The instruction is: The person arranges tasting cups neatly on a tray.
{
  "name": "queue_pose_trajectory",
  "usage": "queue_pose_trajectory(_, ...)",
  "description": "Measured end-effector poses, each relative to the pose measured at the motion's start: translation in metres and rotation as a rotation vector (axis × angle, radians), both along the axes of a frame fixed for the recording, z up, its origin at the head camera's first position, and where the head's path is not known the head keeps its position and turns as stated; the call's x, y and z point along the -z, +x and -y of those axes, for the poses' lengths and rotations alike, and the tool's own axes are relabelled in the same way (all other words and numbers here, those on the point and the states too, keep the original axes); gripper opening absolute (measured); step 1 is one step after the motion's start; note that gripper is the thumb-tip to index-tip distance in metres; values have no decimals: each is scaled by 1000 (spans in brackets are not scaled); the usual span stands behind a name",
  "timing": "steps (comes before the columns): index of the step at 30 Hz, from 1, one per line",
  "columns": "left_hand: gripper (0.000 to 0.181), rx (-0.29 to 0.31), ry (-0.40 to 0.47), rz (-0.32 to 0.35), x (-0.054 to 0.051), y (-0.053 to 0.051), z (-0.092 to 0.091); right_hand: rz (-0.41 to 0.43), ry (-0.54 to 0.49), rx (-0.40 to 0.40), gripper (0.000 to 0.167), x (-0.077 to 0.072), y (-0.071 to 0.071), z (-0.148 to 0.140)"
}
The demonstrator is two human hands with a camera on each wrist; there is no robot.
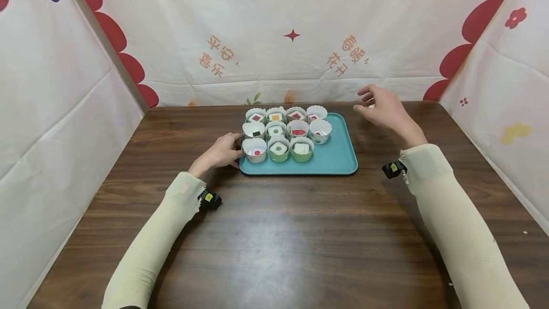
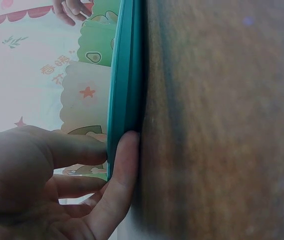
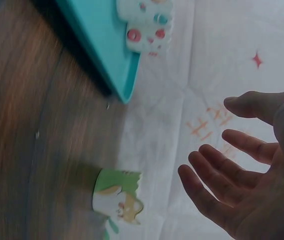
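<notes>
A teal tray [image 1: 332,167] lies on the table with several paper baking cups in rows, such as a green cup [image 1: 279,155] at its front. Small pieces in white, red, orange or green sit inside them. My left hand [image 1: 223,150] grips the tray's left rim; in the left wrist view, fingers [image 2: 119,185] lie on both sides of the edge. Beyond the tray's right side, my right hand [image 1: 383,108] hovers in the air, fingers spread and holding nothing. In the right wrist view, a green cup with an animal print [image 3: 117,195] stands on the table near that hand.
The brown wooden table [image 1: 266,242] has printed white cloth walls [image 1: 266,27] at the back and both sides. The tray stands toward the back wall. A small white speck [image 1: 525,232] lies at the table's right side.
</notes>
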State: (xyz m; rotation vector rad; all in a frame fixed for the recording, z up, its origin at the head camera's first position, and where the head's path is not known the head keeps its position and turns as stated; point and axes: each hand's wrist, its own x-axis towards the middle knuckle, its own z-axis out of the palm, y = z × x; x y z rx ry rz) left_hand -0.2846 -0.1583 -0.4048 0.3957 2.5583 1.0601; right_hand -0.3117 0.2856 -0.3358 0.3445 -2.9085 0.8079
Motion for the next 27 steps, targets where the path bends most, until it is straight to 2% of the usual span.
queue_pose_trajectory(8, 65, -5, -4, 2, 2, 0, 0, 32, 3, 42, 56, 7, -15, -17)
queue_pose_trajectory(16, 65, -1, 1, 2, 1, 0, 0, 50, -15, 151, 60, 21, -25, -37)
queue_pose_trajectory(20, 65, 2, 1, 4, 1, 0, 0, 23, -22, 197, 60, 29, -27, -46)
queue_pose_trajectory(24, 65, 2, 3, 5, 1, -1, -1, -18, -45, 204, 57, 36, -30, -53)
queue_pose_trajectory(27, 65, 2, 3, 0, 1, -1, -1, -8, -61, 194, 61, 39, -34, -56)
